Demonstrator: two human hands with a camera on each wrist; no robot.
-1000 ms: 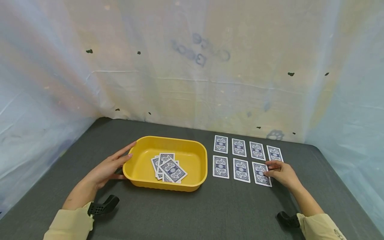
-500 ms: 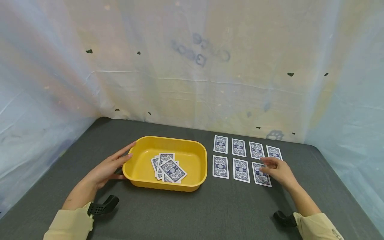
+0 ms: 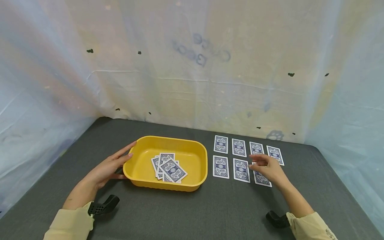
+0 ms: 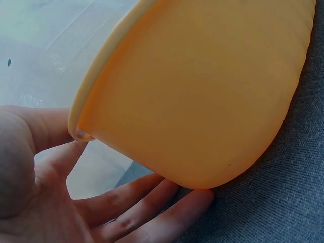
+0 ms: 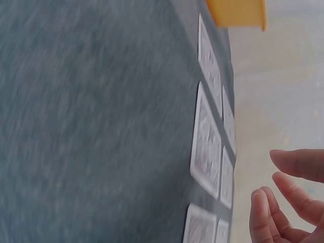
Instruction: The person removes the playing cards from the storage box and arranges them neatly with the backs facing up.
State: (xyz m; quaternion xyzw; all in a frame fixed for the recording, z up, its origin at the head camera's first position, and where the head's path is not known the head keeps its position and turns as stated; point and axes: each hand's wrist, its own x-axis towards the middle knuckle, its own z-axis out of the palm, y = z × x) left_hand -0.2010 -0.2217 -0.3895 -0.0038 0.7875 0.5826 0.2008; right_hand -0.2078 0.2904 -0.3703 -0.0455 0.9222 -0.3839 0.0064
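Observation:
In the head view my left hand point(image 3: 106, 168) is at the left end of a yellow plastic tray point(image 3: 192, 145). Its spread, fairly straight fingers touch the tray's rim and outer wall; the left wrist view shows several fingertips point(image 4: 200, 200) against the lower wall. Face-down playing cards point(image 3: 173, 170) with blue patterned backs lie overlapping inside the tray. My right hand point(image 3: 271, 170) hovers over the right part of the card rows, nothing between its apart, loosely bent fingers. It partly covers the near row's rightmost card point(image 3: 263, 180), and its fingertips are beside the middle card point(image 3: 241, 170).
Right of the tray, face-down cards form two rows on the dark grey tabletop point(image 3: 192, 216): three near, several in the far row point(image 3: 220, 144). A pale plastic sheet point(image 3: 192, 83) hangs behind and at both sides. Black wrist bands point(image 3: 103, 205) sit at the sleeves.
My right hand has moved left across the near row, from the rightmost card's right edge toward the middle card. The cards, the tray and my left hand stay where they were.

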